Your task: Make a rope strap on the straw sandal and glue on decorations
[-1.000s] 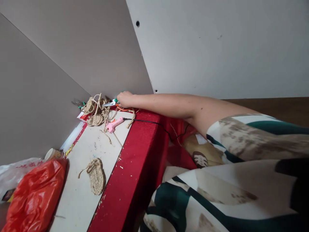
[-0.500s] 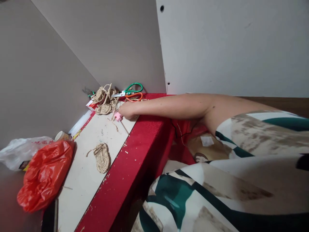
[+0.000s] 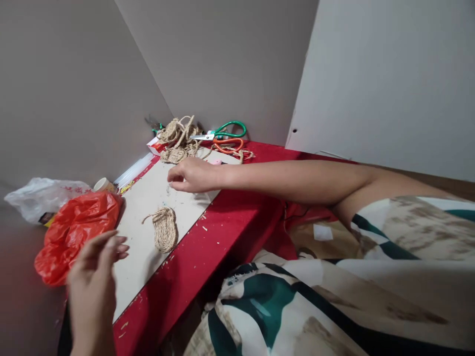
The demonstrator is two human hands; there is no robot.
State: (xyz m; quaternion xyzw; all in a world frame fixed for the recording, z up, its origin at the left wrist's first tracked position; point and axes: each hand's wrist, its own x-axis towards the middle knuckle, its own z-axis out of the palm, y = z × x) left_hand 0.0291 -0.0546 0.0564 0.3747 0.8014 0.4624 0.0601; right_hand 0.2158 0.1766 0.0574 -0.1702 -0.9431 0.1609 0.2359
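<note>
We see the right hand stretched out over the right edge of the white board, knuckles up and fingers curled, thumb and forefinger pinched tip to tip. Whether a scrap sits between them, we cannot tell. The small woven jute sole lies flat mid-board, just nearer to us than that hand and clear of it. At the board's near left corner the left hand hovers loosely open, fingers spread, holding nothing, beside the red plastic bag. At the far end we spot a jute rope tangle and green-handled scissors by the wall.
</note>
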